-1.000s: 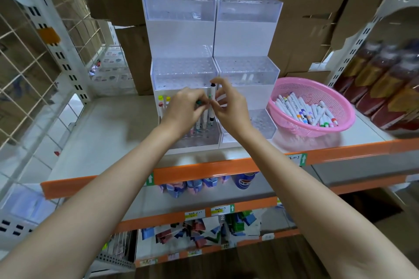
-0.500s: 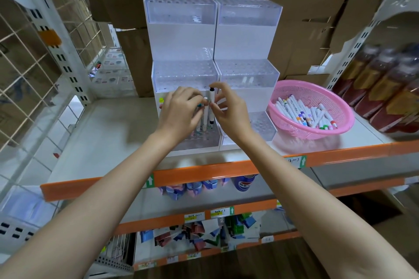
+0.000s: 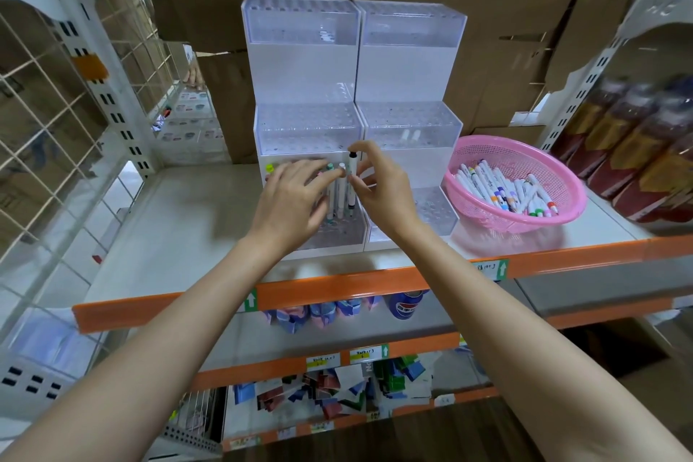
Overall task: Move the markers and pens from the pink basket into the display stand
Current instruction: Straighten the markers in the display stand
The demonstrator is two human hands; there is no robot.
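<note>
Our right hand (image 3: pixel 382 195) pinches the black-capped marker (image 3: pixel 352 161); tilted, it could topple standing markers (image 3: pixel 335 195) under our left fingers (image 3: pixel 318 176), grip unclear.

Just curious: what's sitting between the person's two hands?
Upright white markers at the display stand's lowest tier; right hand pinches a black-capped marker. Head view.

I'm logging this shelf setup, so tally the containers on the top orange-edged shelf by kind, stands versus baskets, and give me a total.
Clear display stands: 2
Pink basket: 1
Total: 3
</note>
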